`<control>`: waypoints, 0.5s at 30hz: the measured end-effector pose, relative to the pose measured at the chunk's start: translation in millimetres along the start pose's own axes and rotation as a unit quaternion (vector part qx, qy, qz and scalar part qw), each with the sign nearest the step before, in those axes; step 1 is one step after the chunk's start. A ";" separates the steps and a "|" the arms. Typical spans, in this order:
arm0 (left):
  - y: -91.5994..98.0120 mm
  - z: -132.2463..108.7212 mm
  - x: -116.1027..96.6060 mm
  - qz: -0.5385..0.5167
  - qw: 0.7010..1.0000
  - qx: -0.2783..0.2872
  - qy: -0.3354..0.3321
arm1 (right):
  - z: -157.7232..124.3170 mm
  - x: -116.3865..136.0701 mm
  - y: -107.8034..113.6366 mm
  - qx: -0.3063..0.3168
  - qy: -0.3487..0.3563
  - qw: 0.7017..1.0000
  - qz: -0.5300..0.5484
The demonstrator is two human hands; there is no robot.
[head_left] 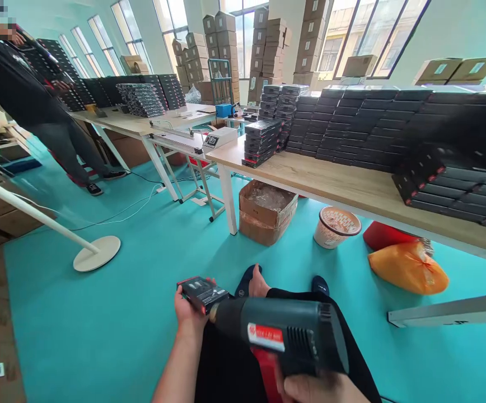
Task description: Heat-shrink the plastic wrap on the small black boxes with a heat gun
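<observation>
My left hand [187, 313] grips a flat black box [203, 292] with red edges and printing on its top, held low in front of my knees. In my right hand [310, 387] is a dark green heat gun [285, 324] with a red handle and a red and white label. Its metal nozzle points left and appears very close to the box's near corner; whether they touch I cannot tell. The fingers of my right hand wrap the handle, partly cut off by the lower frame edge.
A wooden table [335, 176] on the right bears stacked black boxes [352, 126]. Below it stand an open carton [263, 215], a waste basket [331, 235] and an orange bag [409, 268]. At left are a white fan stand [96, 253] and a standing person [28, 101].
</observation>
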State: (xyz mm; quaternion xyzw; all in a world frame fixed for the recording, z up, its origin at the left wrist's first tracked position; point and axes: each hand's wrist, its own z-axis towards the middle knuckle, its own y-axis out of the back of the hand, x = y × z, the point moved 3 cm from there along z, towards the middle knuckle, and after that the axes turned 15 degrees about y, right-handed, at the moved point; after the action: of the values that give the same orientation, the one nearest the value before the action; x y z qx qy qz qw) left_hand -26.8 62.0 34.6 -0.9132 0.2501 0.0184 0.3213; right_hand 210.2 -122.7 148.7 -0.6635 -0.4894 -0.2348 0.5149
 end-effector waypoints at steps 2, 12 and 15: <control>-3.3 0.4 -2.5 -0.004 1.000 -0.001 -0.011 | 4.6 7.9 -2.0 -0.026 0.049 0.998 -0.010; -1.7 -3.6 -5.3 -0.033 0.999 0.001 -0.032 | 7.1 17.5 -2.2 -0.028 0.041 0.998 -0.050; 0.2 -4.1 -4.1 -0.012 1.000 0.006 -0.018 | 6.2 9.3 -7.2 -0.003 0.021 0.998 -0.061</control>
State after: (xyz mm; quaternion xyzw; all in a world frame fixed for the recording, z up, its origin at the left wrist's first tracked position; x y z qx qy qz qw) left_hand -31.1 61.3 38.6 -0.9137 0.2331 0.0289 0.3317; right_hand 206.4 -113.3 157.4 -0.6287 -0.5171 -0.2814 0.5081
